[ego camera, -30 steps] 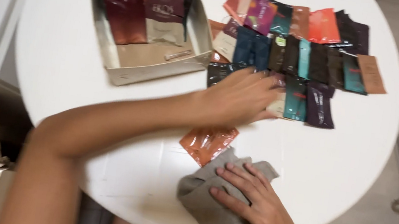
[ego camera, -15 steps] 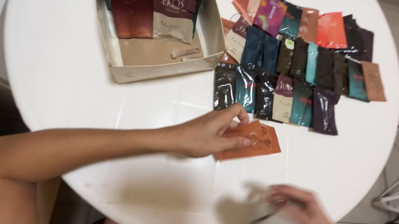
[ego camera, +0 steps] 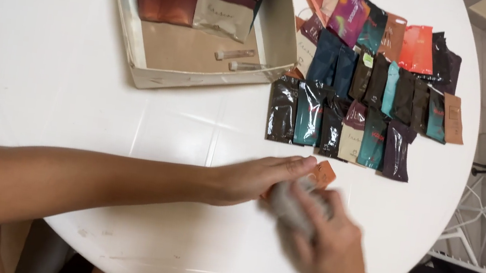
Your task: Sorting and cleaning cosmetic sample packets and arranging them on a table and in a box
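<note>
1. The left hand (ego camera: 256, 179) lies flat on the round white worktop (ego camera: 62, 67), fingers stretched out and pressing down on an orange sachet (ego camera: 323, 172), of which only a corner shows past the fingertips.
2. The right hand (ego camera: 329, 247) is closed around a bunched grey cloth (ego camera: 290, 203), which sits on top of the orange sachet, right against the left hand's fingers. This hand and the cloth are blurred.
3. The orange sachet is near the front edge of the worktop, just below the rows of other packets and apart from them.
4. Those rows of sachets (ego camera: 362, 96), dark brown, teal, black, purple and beige, lie side by side and overlapping on the far right part of the worktop, with pink and bright orange ones at the back.
5. To their left stands a shallow white cardboard box (ego camera: 200, 77) holding larger maroon and beige packets and two small clear vials (ego camera: 235, 54) on its brown floor.
</note>
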